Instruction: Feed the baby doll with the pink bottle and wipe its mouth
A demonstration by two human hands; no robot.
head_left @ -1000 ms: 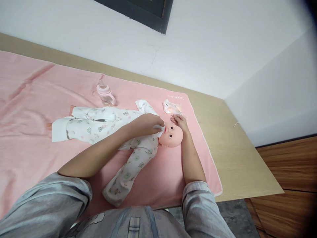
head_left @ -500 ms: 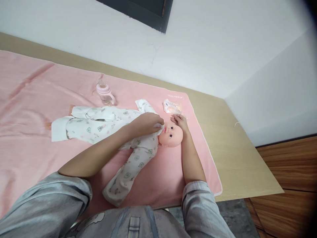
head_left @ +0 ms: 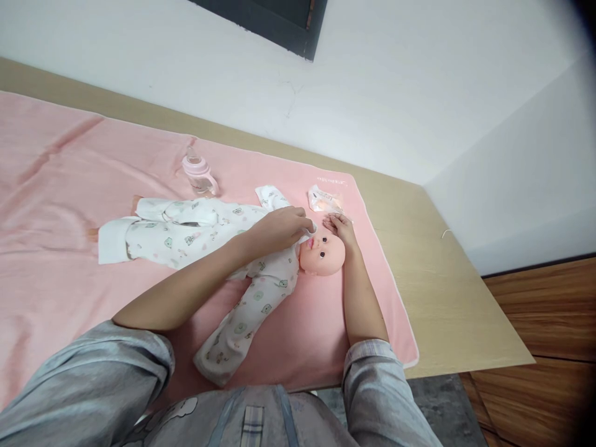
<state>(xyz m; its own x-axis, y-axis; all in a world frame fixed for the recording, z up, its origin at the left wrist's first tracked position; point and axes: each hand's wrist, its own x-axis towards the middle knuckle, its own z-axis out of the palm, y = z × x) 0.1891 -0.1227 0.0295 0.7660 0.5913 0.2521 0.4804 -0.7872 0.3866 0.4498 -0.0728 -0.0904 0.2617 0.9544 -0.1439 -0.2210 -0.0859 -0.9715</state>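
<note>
A baby doll [head_left: 329, 253] lies on its back in a white printed romper [head_left: 167, 239], its head to the right. Over its chest and chin, my left hand [head_left: 284, 230] pinches a small white cloth [head_left: 309, 232], which is near the doll's mouth; most of the cloth is hidden under my fingers. My right hand [head_left: 342, 228] rests beside the far side of the doll's head, fingers apart and loosely curved, holding nothing that shows. Just beyond its fingertips lies a clear plastic packet [head_left: 325, 200] with something peach-coloured inside.
A pink baby bottle [head_left: 200, 174] with a handle lies beyond the doll's legs. The pink blanket [head_left: 69, 186] covers much of the wooden table [head_left: 433, 279]. A white wall [head_left: 395, 93] rises behind, and wood-grain panels [head_left: 544, 310] stand at the right.
My left hand has lifted slightly and shifted a little, with the white cloth in its fingers moving with it at the doll's chin. The right hand stays by the head.
</note>
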